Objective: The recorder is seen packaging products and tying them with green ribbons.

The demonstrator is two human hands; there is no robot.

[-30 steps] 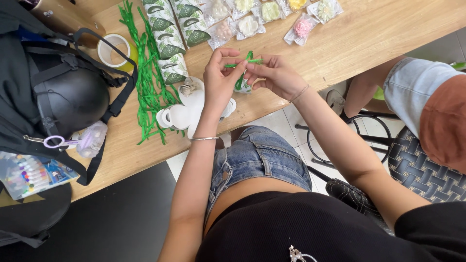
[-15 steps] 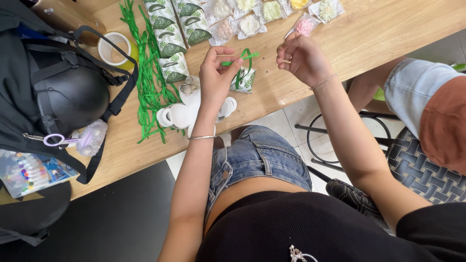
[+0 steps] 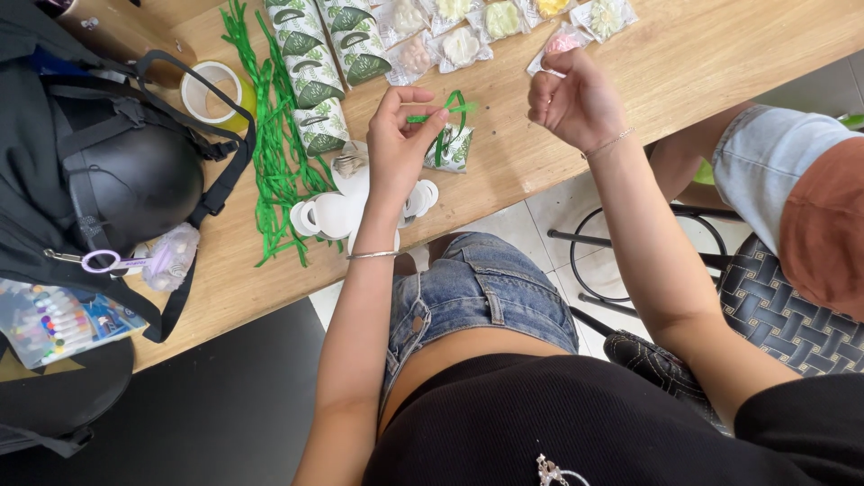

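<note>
- Several soft dark things piled at the far left: black bag (image 3: 36, 162) with webbing straps, and a smooth, round, glossy black helmet (image 3: 130, 184) nested in it.
- Below that, a clear pouch of coloured markers (image 3: 54, 319), and a fuzzy lilac keyring charm (image 3: 166, 255) by a purple ring.
- Next over, a roll of tape (image 3: 209, 90), yellowish and hollow, standing on the pale wooden table (image 3: 720, 54).
- Beside it, a loose heap of thin green twist ties (image 3: 270, 153), crinkled and stringy, running down the wood.
- Then a column of small leaf-printed packets (image 3: 315, 85), glossy, lying in a row.
- White heart-shaped paper tags (image 3: 337, 211) stacked near the table edge, flat and matte.
- Left hand (image 3: 400, 144) raised over the table, thumb and forefinger pinched on a green tie (image 3: 441, 112), which loops around the top of a little leaf-printed pouch (image 3: 450, 148) standing on the wood just beside the hand.
- Right hand (image 3: 576, 99) well apart from the left, curled into a loose fist above the table; whether anything sits in it, cannot tell.
- Behind it, clear wrappers holding pastel flower-shaped pieces (image 3: 463, 45), pink, green and white.
- Far right, another person's knee in pale denim (image 3: 765, 153), over a woven black stool (image 3: 774, 306).
</note>
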